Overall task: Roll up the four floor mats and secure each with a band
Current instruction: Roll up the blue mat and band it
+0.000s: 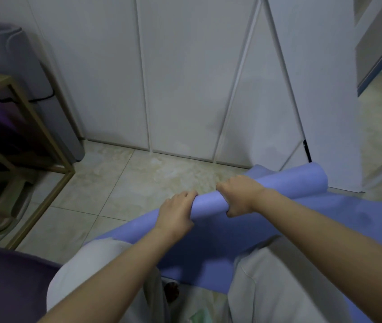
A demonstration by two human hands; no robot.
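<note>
both hands' fingers (191, 194) curl over the blue mat (211, 202) roll.

Bare arms and pale, loose trousers, seen from above.

The left forearm (115, 273), in the lower middle of the frame, and the right forearm (325, 231), at the right, are both uncovered as far as the picture's edges. The left hand (176, 213) and the right hand (240, 194), near the centre, are bare as well. The trousers (278, 290) fill the lower middle and lower right: light grey-white cloth, softly creased, with a curved stitched seam showing on the right leg.
</note>
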